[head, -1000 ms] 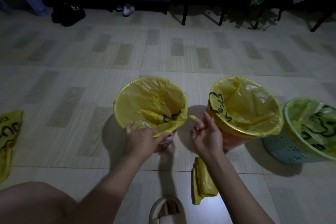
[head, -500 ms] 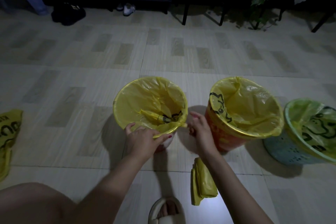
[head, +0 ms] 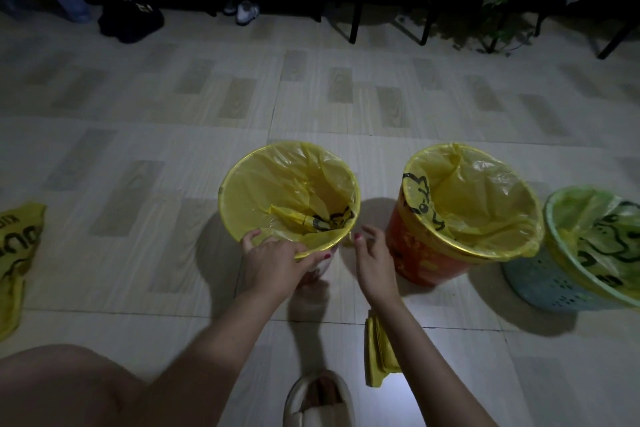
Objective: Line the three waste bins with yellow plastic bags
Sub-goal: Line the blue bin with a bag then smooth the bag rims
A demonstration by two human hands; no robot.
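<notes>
The left bin (head: 325,262) is sitting under the left hand (head: 275,262) clamping its near rim, while the right hand (head: 374,258), fingers loosely apart, is hovering just right of it.

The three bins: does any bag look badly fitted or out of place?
All three are lined. The left bin has a bunched fold of bag lying inside instead of flat against the wall. The left hand rests on its near rim. A loose bag lies on the floor at far left, and folded bags near the right arm.
</notes>
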